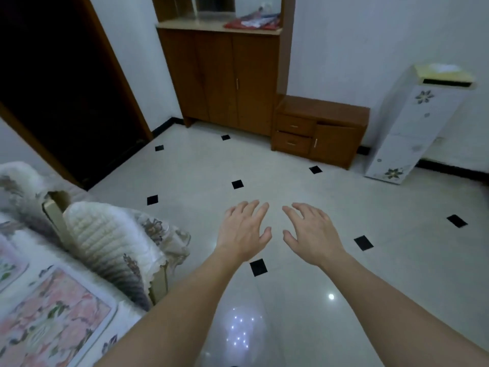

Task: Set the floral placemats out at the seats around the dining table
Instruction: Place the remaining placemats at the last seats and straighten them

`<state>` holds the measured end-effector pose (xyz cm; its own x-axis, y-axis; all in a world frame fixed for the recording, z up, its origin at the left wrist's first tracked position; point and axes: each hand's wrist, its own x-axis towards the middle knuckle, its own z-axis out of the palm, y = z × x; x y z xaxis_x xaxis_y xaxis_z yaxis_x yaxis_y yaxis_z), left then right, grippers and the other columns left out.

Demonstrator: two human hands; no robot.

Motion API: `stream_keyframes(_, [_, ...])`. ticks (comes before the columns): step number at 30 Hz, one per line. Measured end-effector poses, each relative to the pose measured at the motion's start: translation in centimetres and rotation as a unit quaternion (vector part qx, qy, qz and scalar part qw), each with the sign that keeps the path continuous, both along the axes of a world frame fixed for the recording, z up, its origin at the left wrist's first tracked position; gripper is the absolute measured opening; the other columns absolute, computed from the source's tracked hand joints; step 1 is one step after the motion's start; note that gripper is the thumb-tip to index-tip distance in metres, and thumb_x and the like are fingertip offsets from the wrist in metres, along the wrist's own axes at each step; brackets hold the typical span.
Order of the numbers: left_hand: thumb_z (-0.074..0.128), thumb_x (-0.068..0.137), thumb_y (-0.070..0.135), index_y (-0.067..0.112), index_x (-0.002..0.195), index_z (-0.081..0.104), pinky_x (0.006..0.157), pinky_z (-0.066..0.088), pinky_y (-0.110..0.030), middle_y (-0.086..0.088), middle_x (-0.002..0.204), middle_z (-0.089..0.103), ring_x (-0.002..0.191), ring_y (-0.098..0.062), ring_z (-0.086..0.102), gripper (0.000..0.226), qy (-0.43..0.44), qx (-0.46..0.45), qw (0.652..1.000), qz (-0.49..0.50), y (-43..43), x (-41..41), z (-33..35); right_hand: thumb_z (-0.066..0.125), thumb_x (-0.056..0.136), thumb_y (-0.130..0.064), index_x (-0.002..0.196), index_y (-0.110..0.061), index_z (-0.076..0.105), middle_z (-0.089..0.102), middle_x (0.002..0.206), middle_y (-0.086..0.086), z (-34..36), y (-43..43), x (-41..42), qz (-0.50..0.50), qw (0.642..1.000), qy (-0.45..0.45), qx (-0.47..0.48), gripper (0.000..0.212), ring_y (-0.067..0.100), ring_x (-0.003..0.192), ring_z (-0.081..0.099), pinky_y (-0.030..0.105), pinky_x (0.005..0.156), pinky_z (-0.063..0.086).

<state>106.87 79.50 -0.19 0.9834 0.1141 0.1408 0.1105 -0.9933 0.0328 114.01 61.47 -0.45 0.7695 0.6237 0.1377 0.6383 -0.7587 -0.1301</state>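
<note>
Floral placemat (53, 321) lies flat on desk (37, 250), bottom left of view, near the desk edge. 2nd placemat (8, 266) is cut off by the left frame edge, apart from the 1st. Cushioned chair (100, 234) sits just beside the desk. Left hand (244, 230) and right hand (311, 234) are both empty, fingers spread and relaxed, palms down, side by side over tiled floor (291, 186), not touching the desk. Brown cabinet (227, 78) and low drawer unit (320, 131) stand against the far wall.

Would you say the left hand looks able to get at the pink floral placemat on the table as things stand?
Probably yes. The left hand is open and empty, and the placemat lies uncovered close beside that forearm; the cushioned chair stands farther along, not between them.
</note>
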Motion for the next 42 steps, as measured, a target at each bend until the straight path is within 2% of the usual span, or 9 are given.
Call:
stream_keyframes(10, [0.037,0.091,0.054,0.024,0.144,0.039,0.108,0.035,-0.042,-0.003,0.145,0.049,0.131,-0.025,0.044,0.061,0.009,-0.012,0.997,0.075,11.4,10.5,-2.5,0.052,0.088,-0.045,0.141,-0.023,0.047,0.051,0.142,0.006,-2.9,12.5,13.1,0.081,0.996,0.010,-0.029,0.057,0.024,0.132,0.045,0.044,0.110,0.035])
stream_keyframes(15, [0.036,0.091,0.054,0.025,0.145,0.039,0.108,0.036,-0.042,-0.002,0.146,0.048,0.131,-0.025,0.044,0.062,-0.002,-0.019,0.995,0.094,19.6,18.6,-3.8,0.052,0.088,-0.046,0.141,-0.025,0.047,0.051,0.142,0.005,-3.6,21.0,21.2,0.097,0.994,0.003,-0.044,0.057,0.023,0.131,0.045,0.042,0.110,0.035])
stream_keyframes(19, [0.034,0.088,0.055,0.024,0.141,0.045,0.104,0.041,-0.042,-0.002,0.140,0.055,0.126,-0.025,0.051,0.062,-0.015,-0.044,0.992,0.120,26.4,24.2,-4.2,0.052,0.087,-0.046,0.138,-0.024,0.049,0.055,0.138,0.006,-3.3,28.6,27.5,0.119,0.991,0.003,-0.057,0.056,0.024,0.128,0.048,0.043,0.107,0.038])
stream_keyframes(22, [0.036,0.091,0.054,0.024,0.143,0.041,0.108,0.037,-0.042,-0.002,0.144,0.050,0.131,-0.025,0.046,0.060,-0.007,-0.040,0.991,0.129,31.5,27.6,-3.8,0.050,0.090,-0.047,0.141,-0.027,0.045,0.052,0.140,0.002,-2.5,34.3,31.5,0.126,0.990,-0.010,-0.058,0.054,0.022,0.130,0.046,0.039,0.108,0.035])
stream_keyframes(33, [0.036,0.093,0.053,0.023,0.145,0.037,0.110,0.034,-0.042,-0.002,0.146,0.047,0.132,-0.025,0.043,0.060,0.020,-0.045,0.977,0.209,46.3,34.3,-4.2,0.047,0.092,-0.049,0.143,-0.026,0.043,0.051,0.143,0.003,-3.5,49.8,40.9,0.190,0.980,0.015,-0.061,0.056,0.022,0.132,0.045,0.040,0.109,0.035])
stream_keyframes(42, [0.034,0.095,0.054,0.025,0.148,0.031,0.112,0.031,-0.041,-0.002,0.150,0.043,0.136,-0.024,0.039,0.060,0.025,-0.033,0.952,0.304,60.6,39.9,-4.2,0.049,0.092,-0.047,0.144,-0.025,0.043,0.049,0.144,0.004,-4.5,67.6,49.3,0.289,0.956,0.029,-0.047,0.057,0.022,0.133,0.044,0.040,0.111,0.033])
